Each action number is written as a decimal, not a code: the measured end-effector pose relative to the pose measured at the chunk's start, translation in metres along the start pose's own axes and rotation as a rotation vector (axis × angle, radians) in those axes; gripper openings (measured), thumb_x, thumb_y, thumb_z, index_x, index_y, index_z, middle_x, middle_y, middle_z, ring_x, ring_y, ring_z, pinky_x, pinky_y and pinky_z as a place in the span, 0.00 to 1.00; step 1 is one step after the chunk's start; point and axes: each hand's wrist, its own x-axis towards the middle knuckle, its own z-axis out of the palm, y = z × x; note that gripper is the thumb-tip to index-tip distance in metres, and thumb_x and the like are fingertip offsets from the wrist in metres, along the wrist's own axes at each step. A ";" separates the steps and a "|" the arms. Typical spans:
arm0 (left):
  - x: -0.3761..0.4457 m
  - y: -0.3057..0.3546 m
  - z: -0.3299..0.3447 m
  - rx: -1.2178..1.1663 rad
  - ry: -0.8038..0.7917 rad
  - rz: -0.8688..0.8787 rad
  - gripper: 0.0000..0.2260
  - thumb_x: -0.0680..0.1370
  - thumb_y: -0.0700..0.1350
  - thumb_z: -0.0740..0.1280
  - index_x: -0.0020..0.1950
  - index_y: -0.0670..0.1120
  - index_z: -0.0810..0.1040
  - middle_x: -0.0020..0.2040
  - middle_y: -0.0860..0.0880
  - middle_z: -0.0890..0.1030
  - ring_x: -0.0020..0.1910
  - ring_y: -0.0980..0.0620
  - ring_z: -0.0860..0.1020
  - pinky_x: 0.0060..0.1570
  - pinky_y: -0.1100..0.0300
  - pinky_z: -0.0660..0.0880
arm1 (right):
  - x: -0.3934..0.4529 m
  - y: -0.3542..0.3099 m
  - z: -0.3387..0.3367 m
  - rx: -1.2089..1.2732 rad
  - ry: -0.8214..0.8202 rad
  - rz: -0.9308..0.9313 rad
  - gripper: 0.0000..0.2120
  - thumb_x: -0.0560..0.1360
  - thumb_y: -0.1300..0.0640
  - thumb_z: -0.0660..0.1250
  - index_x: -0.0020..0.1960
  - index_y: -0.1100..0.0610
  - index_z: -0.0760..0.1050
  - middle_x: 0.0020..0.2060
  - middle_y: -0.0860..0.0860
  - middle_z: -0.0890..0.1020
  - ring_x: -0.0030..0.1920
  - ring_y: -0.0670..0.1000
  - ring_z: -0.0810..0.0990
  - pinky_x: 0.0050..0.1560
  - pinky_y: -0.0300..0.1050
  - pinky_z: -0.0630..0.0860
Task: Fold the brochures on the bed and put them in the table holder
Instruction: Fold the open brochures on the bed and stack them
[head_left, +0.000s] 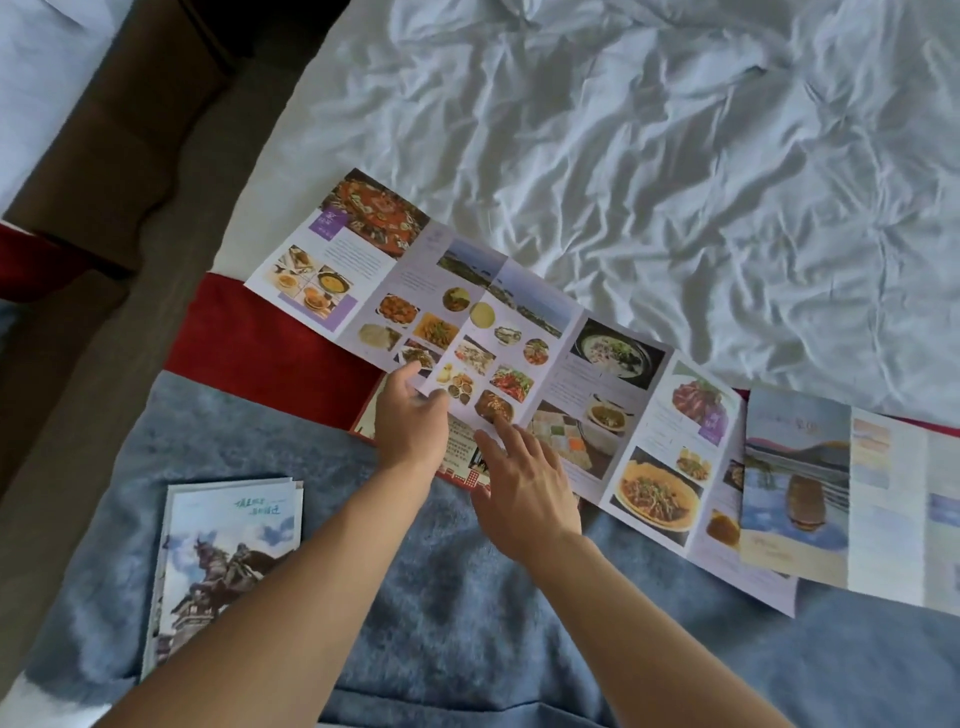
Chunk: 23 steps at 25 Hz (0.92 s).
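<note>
Two bare forearms reached up from the bottom edge across a fuzzy blue-grey blanket (441, 597) spread over the foot of a bed. To the left of the arms, a folded brochure (223, 566) lay flat on that blanket, its cover showing a horse-and-rider statue against clouds.

Just beyond, the left hand (410, 421) pinched the near edge of a long unfolded brochure (519, 353), thumb on top and fingers curled beneath, lifting that panel slightly off the bed. The right hand (524, 483) lay beside it with fingers spread and flat, gripping nothing, the index fingertip touching the same brochure's near edge. Under both hands a red-bordered brochure (457, 452) showed partly, mostly covered by the hands and the long sheet.

The long brochure (an accordion of about five panels printed with food photographs) ran diagonally from upper left to lower right, crossing a red bed runner (270, 343). Its right end was overlapped by another open brochure (831, 499) with a lake scene in pale blue.

Farther off lay a rumpled white sheet (675, 156). At far left, a brown floor strip (104, 171) separated this bed from another white bed's corner. No table holder appeared in view.
</note>
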 end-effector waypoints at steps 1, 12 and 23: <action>0.000 0.001 0.000 0.019 0.018 0.018 0.18 0.79 0.42 0.66 0.69 0.49 0.75 0.62 0.48 0.79 0.59 0.47 0.78 0.60 0.47 0.76 | 0.000 0.000 0.000 0.020 0.017 0.009 0.30 0.78 0.49 0.66 0.76 0.52 0.60 0.78 0.51 0.60 0.77 0.55 0.60 0.76 0.54 0.58; -0.071 0.007 -0.008 0.005 -0.131 0.250 0.11 0.78 0.42 0.67 0.58 0.50 0.84 0.52 0.59 0.83 0.46 0.75 0.76 0.46 0.78 0.72 | -0.008 -0.004 -0.022 0.095 0.254 0.312 0.28 0.79 0.39 0.60 0.72 0.55 0.68 0.61 0.52 0.77 0.62 0.56 0.75 0.60 0.52 0.70; -0.087 -0.032 -0.023 0.128 0.128 0.090 0.18 0.78 0.48 0.69 0.67 0.48 0.74 0.60 0.50 0.74 0.58 0.51 0.75 0.49 0.62 0.74 | -0.066 0.023 -0.011 0.622 0.407 0.414 0.09 0.78 0.58 0.58 0.43 0.51 0.75 0.38 0.46 0.81 0.38 0.50 0.77 0.33 0.45 0.71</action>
